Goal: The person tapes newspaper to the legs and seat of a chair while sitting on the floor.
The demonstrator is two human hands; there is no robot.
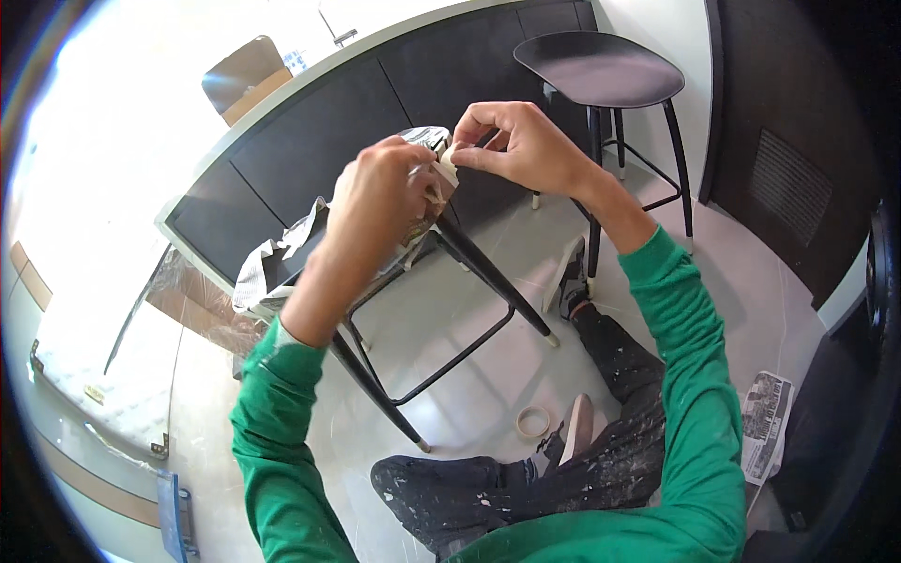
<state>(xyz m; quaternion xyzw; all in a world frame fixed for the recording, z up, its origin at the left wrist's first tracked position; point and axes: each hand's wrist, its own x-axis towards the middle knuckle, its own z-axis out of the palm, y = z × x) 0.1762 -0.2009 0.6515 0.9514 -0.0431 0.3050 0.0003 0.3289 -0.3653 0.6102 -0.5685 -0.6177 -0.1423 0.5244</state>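
A black stool stands before me, its seat partly covered with newspaper. At the seat's far right corner, my right hand pinches a short pale strip of masking tape between thumb and fingers. My left hand is closed beside it, its fingertips pressed on the newspaper edge next to the tape. The left hand and forearm hide part of the seat. On the floor between the stool and my legs lies a roll of masking tape.
Another black stool stands at the far right, near a dark door. Behind the work runs a dark counter with a cardboard box on top. Folded newspaper lies at right; plastic-wrapped cardboard sits left.
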